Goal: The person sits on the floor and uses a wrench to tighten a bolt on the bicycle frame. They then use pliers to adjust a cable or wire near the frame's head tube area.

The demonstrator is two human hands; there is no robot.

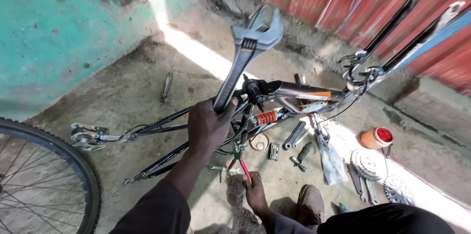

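Left hand (208, 126) clamps adjustable wrench (248, 50) above bike frame (294, 91); right hand (255, 192) pinches red-handled pliers (240, 163) below frame. Wrench could slip, bash knuckles.

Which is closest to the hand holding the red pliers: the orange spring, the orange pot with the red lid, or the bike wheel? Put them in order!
From the right hand, in the head view:
1. Orange spring, just above it on the bike frame.
2. Orange pot, off to the right on the ground.
3. Bike wheel, far left by the turquoise wall.

Wrench (248, 52) and pliers (239, 161) in hands
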